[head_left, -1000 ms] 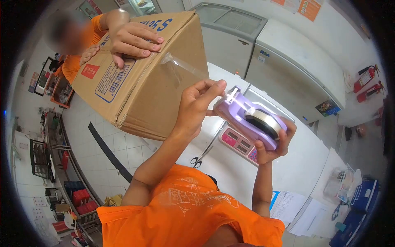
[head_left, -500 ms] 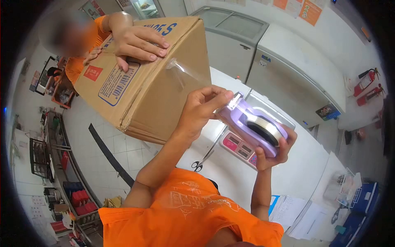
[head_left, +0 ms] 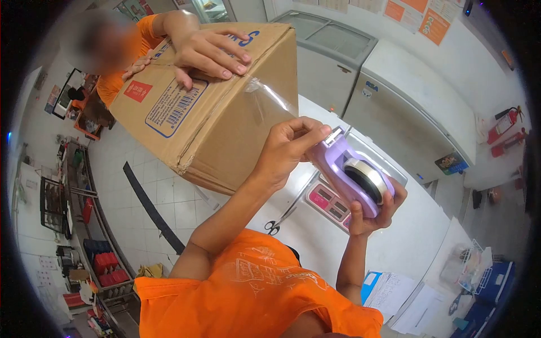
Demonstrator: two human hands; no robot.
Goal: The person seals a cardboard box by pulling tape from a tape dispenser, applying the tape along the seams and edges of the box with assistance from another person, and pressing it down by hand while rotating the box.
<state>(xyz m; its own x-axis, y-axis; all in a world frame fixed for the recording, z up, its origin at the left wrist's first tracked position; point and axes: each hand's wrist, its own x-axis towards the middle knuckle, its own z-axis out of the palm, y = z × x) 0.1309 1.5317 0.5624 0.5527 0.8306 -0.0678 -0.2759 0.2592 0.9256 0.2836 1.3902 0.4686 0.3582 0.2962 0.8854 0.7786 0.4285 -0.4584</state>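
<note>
My right hand (head_left: 376, 211) grips a lilac tape dispenser (head_left: 337, 173) by its rear end, around the roll of clear tape (head_left: 366, 173). At the dispenser's cutter end, my left hand (head_left: 288, 147) is closed, thumb and forefinger pinched by the blade; the tape between them is hard to make out. Left of it stands a large cardboard box (head_left: 236, 132) with blue print, tilted in view. A strip of clear tape (head_left: 271, 94) sticks to its upper edge and side. A co-worker's hand (head_left: 211, 53) presses flat on the box top.
Under the dispenser, a pink-and-white scale (head_left: 329, 204) sits on the white table (head_left: 315, 248), with black-handled scissors (head_left: 273, 227) nearby. Papers (head_left: 389, 293) lie at the right. Chest freezers (head_left: 406, 107) stand behind, and shelves (head_left: 104, 253) line the left side.
The view has shifted slightly, so box and table appear a little further right. Both hands keep their grip at the dispenser; the co-worker's hand stays on the box.
</note>
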